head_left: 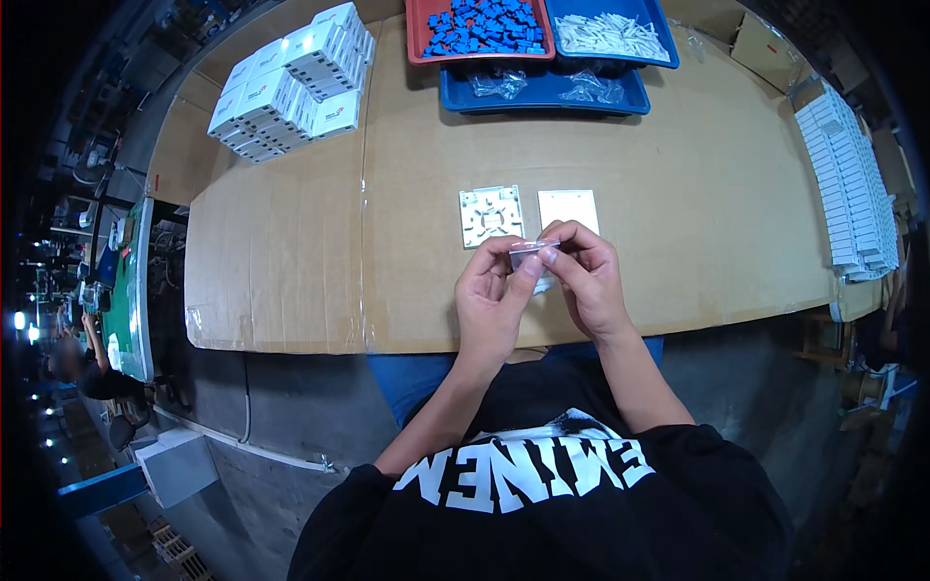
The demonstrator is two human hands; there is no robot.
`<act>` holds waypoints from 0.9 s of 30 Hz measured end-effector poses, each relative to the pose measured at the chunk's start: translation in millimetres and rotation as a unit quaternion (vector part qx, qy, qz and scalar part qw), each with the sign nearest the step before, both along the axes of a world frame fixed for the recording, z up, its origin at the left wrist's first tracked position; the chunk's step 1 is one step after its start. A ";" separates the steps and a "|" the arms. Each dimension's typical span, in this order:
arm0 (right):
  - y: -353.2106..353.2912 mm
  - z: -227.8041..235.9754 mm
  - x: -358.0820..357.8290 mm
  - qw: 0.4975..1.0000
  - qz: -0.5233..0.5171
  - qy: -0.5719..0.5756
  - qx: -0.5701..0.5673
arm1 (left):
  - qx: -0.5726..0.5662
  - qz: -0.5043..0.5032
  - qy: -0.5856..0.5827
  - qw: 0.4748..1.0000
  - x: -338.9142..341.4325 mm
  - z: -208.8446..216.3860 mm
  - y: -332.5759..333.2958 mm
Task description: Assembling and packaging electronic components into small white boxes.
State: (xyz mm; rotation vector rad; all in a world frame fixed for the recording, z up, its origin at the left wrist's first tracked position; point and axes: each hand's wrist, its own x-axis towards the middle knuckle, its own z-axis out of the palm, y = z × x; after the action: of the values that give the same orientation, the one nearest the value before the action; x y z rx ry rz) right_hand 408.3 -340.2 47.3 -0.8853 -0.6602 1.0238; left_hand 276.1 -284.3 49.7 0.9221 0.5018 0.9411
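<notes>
Near the table's front edge, both my hands pinch a small clear plastic bag (528,248) by its upper edge. My left hand (489,295) has thumb and forefinger closed on its left side. On the other side my right hand (593,283) grips it the same way. A small white piece (544,285) shows below the fingers, partly hidden; I cannot tell whether it is inside the bag. Just beyond the hands lies a square white plastic housing (491,215), its moulded inside facing up. Beside it on the right is a flat white cover (570,207), its near part hidden by my right hand.
At the back, a red tray (411,39) holds blue plastic parts and a blue tray (672,53) white slim parts. Clear bags lie in a lower blue tray (542,108). White boxes (281,92) are stacked far left, more white units (845,184) far right. Cardboard (281,261) covers the table.
</notes>
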 end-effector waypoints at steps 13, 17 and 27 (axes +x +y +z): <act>-4.8 1.1 11.6 0.997 0.016 0.066 -0.024 | -0.165 -0.100 -0.045 0.980 -7.5 3.8 11.0; -1.4 -2.1 10.3 0.996 0.004 0.085 -0.011 | -0.163 -0.103 -0.053 0.980 -5.0 0.1 10.3; 1.2 4.3 22.6 0.990 0.016 -0.125 0.058 | -0.230 -0.187 -0.021 0.955 -22.5 -15.4 15.8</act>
State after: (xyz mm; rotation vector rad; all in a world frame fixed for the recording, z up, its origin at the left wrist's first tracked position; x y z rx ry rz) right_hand 430.9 -339.0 51.5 -0.9121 -0.9390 0.9007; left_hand 253.6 -268.5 34.3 0.5429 0.4618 0.4664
